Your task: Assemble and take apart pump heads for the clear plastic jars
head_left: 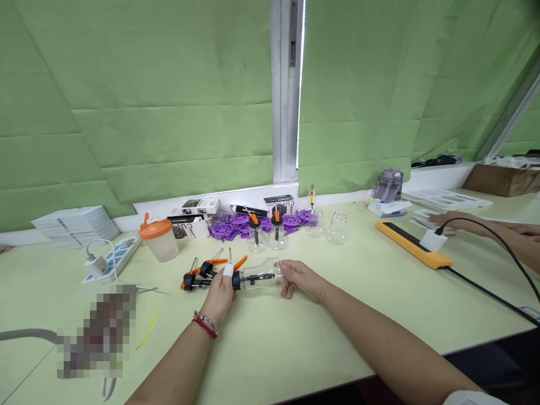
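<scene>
Fingers (228, 271) gripping clear cup (264, 277), box (192, 229) lettering possibly "CUP"

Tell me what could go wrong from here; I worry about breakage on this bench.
1. The clear cup lies on its side, left hand at its black cap, right hand at its base; if either grip slips, it could roll.
2. The loose orange-handled parts lie right by the left hand and might get knocked.
3. The upright cups stand just behind; a reach could tip one.
</scene>
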A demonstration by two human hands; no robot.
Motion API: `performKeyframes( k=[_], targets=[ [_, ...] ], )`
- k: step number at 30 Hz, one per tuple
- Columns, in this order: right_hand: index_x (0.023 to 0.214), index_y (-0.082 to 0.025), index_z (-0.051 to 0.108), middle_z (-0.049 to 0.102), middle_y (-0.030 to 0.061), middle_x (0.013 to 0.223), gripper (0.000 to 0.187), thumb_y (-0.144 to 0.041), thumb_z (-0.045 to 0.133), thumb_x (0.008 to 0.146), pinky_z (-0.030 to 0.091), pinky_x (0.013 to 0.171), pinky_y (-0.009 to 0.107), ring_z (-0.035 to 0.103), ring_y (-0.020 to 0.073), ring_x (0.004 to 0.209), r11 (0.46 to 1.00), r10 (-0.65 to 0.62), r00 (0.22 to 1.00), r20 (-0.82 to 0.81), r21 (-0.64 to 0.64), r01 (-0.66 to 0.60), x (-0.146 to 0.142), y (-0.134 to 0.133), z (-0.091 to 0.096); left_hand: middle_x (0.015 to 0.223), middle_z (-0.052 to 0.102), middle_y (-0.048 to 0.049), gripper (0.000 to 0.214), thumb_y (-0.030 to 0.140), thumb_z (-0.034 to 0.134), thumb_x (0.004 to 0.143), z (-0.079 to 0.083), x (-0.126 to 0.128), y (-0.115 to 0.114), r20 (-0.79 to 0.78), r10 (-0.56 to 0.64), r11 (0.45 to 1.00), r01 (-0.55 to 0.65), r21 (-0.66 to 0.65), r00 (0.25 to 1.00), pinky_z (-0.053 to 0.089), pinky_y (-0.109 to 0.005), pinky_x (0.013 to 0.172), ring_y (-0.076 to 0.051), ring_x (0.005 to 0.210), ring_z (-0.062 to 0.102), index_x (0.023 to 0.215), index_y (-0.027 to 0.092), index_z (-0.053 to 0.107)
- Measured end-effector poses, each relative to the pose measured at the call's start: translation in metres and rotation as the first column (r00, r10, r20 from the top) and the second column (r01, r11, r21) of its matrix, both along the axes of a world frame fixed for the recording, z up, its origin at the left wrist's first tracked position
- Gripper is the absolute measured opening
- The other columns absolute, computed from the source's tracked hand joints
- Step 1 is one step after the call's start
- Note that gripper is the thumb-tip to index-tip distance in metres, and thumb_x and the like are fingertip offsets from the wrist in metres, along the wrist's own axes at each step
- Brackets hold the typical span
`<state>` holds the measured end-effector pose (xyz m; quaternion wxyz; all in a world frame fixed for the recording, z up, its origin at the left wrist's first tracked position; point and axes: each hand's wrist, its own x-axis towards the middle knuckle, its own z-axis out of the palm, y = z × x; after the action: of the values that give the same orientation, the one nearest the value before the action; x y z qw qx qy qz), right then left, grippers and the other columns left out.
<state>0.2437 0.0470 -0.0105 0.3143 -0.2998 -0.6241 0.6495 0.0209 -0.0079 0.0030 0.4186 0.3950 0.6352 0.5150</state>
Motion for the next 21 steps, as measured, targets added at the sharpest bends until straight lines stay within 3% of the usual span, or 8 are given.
performKeyframes(
  k=[2,4,6,9,12,16,21],
  targets=[
    [0.086,-0.012,0.058,0.056,0.0018,0.065,0.057,-0.067,0.044,0.080,0.046,0.046,0.025,0.059,0.0129,0.050,0.999,-0.019,0.999,0.034,0.046,0.018,-0.001,0.001,-0.003,0.059,0.038,0.0058,0.039,0.058,0.040,0.082,0.001,0.001,0.000,-0.001,0.001,1.000,-0.001,0.005,1.000,0.032,-0.019,0.041,-0.008,0.045,0.038,0.084,0.020,0.050],
    [0.085,-0.011,0.061,0.056,0.0027,0.067,0.060,-0.068,0.042,0.080,0.048,0.051,0.026,0.058,0.0127,0.054,0.990,-0.061,0.997,0.041,0.127,0.056,-0.002,0.002,-0.004,0.059,0.038,0.0059,0.039,0.057,0.039,0.082,0.002,0.001,-0.001,0.000,0.002,1.000,-0.002,0.005,1.000,0.031,-0.019,0.041,-0.008,0.044,0.038,0.084,0.020,0.050],
    [0.102,-0.013,0.062,0.059,0.0064,0.085,0.060,-0.066,0.047,0.079,0.051,0.061,0.029,0.061,0.0131,0.064,0.979,-0.102,0.995,-0.002,0.175,0.101,-0.001,0.002,-0.004,0.058,0.038,0.0062,0.041,0.058,0.040,0.082,0.003,0.002,-0.001,0.002,0.004,1.000,-0.004,0.004,1.000,0.030,-0.019,0.040,-0.008,0.044,0.038,0.085,0.019,0.050],
    [0.136,-0.025,0.042,0.048,0.0117,0.121,0.069,-0.059,0.057,0.077,0.051,0.069,0.032,0.063,0.0143,0.078,0.984,-0.091,0.994,-0.067,0.145,0.100,0.002,0.001,0.000,0.057,0.036,0.0071,0.044,0.061,0.041,0.080,0.005,0.002,-0.001,0.019,0.001,1.000,-0.001,0.005,1.000,0.028,-0.018,0.040,-0.007,0.043,0.037,0.087,0.019,0.050],
    [0.142,-0.033,0.030,0.035,0.0130,0.136,0.086,-0.044,0.074,0.069,0.051,0.072,0.033,0.061,0.0154,0.087,0.991,0.013,0.998,-0.061,0.132,-0.005,0.007,0.001,0.001,0.056,0.035,0.0082,0.046,0.064,0.041,0.079,0.004,0.001,-0.001,0.038,-0.005,1.000,0.004,0.009,0.999,0.026,-0.017,0.040,-0.007,0.042,0.035,0.086,0.019,0.050],
    [0.142,-0.035,0.030,0.039,0.0096,0.132,0.096,-0.031,0.082,0.060,0.051,0.073,0.032,0.060,0.0115,0.082,0.992,0.064,0.997,-0.047,0.116,-0.059,0.011,0.002,0.000,0.053,0.034,0.0094,0.050,0.066,0.043,0.077,0.003,0.001,-0.001,0.049,-0.023,0.999,0.022,0.032,0.999,0.024,-0.018,0.038,-0.006,0.040,0.033,0.087,0.018,0.051],
    [0.140,-0.023,0.037,0.052,0.0089,0.109,0.083,-0.044,0.074,0.068,0.050,0.060,0.030,0.062,0.0124,0.067,0.997,0.062,0.997,-0.050,0.051,-0.060,0.008,-0.001,-0.001,0.055,0.035,0.0092,0.050,0.066,0.045,0.075,0.006,0.002,-0.003,0.049,-0.008,0.999,0.007,0.037,0.999,0.025,-0.018,0.038,-0.007,0.042,0.035,0.089,0.018,0.052]
  ],
)
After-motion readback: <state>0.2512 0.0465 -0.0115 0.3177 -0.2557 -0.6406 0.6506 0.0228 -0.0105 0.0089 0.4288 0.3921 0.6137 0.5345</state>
